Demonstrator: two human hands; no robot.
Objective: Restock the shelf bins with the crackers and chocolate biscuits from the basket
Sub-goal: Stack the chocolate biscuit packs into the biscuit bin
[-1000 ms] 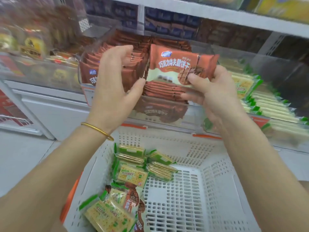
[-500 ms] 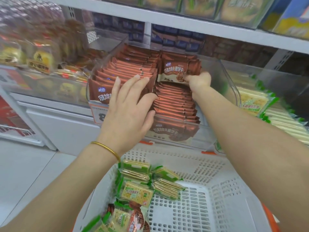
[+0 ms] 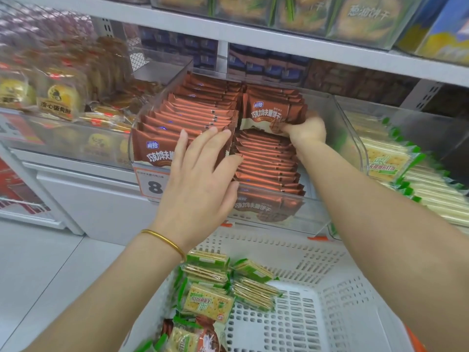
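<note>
Right grip [image 3: 308, 129] pinches the biscuit pack [image 3: 269, 114]; seat it upright in the bin [image 3: 314, 214], released left grip [image 3: 200, 179] bracing the left row [image 3: 193, 115].

The right grip [image 3: 305, 129] pinches an upright chocolate biscuit packet [image 3: 269, 115] by its lower right corner, deep inside the clear bin [image 3: 352, 138]. Just below that grip, a right row [image 3: 266, 161] of the same brown packets leans toward the bin's front wall. The left grip [image 3: 200, 179], fingers straight and spread, presses on the front of the left row [image 3: 187, 115], with a gold bangle [image 3: 165, 241] on its wrist. Beneath both grips sits the white basket [image 3: 330, 275], green cracker packets [image 3: 208, 301] heaped at its left side. Right of the right grip, a second bin [image 3: 388, 163] holds more crackers.
</note>
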